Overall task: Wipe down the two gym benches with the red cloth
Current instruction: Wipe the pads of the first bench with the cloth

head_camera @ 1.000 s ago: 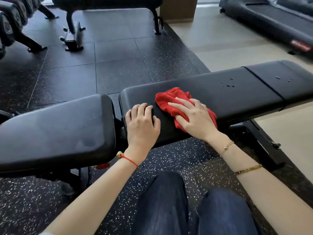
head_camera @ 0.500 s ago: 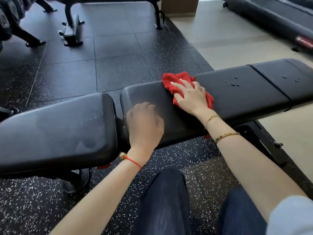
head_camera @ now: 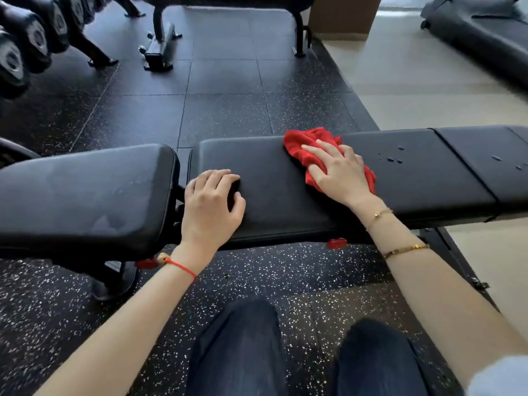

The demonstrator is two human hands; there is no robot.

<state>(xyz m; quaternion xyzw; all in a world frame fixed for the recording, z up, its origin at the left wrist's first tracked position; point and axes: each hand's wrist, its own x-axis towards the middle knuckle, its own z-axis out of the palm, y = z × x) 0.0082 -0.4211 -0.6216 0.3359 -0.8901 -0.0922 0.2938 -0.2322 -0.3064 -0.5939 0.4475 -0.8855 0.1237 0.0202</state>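
The red cloth (head_camera: 311,151) lies bunched on the long black pad of the near bench (head_camera: 285,181), towards the pad's far edge, about midway along it. In the head view, the only one I have, my right hand (head_camera: 341,172) lies flat on the cloth, fingers straight and spread, pressing it to the pad. My left hand (head_camera: 211,205) rests on the same pad, left of the cloth and well apart from it, at the pad's left end; its fingers are loosely bent, fingertips on the vinyl, holding nothing. Just right of the cloth sit a few water droplets (head_camera: 393,159), more on the next pad section. Left of the cloth's pad, across a narrow gap, is the second bench pad (head_camera: 85,192), streaked with damp marks. Beyond the cloth stand a dumbbell rack (head_camera: 28,41), another bench frame (head_camera: 163,44) and a treadmill (head_camera: 485,38). My knees (head_camera: 240,347) are below the pad.
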